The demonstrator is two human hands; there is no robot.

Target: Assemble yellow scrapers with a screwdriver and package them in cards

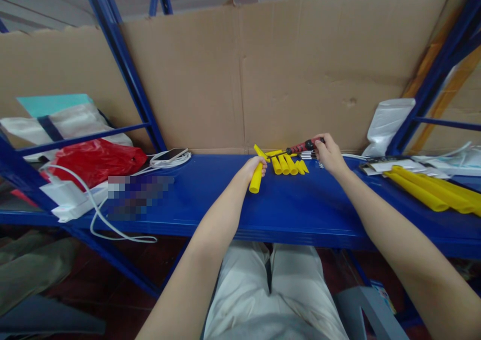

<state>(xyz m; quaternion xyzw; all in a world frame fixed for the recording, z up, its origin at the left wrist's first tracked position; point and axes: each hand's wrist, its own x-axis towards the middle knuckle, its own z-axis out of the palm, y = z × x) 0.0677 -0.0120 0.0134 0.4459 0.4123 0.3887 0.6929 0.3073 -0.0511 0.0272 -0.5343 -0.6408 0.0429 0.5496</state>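
My left hand is closed around a yellow tube, whose open end points toward me. A yellow piece sticks out beyond the fist; whether it belongs to the same tube is unclear. In my right hand is a screwdriver with a red and black handle, its dark shaft reaching left toward the yellow parts by my left hand. Where the tip ends is hard to make out. Several short yellow tubes lie side by side below the shaft, with smaller yellow pieces at their right.
Longer yellow tubes lie at the right on the blue shelf. Small metal bits sit near my right hand. On the left are a red bag, a white power strip and cables. A cardboard wall closes the back.
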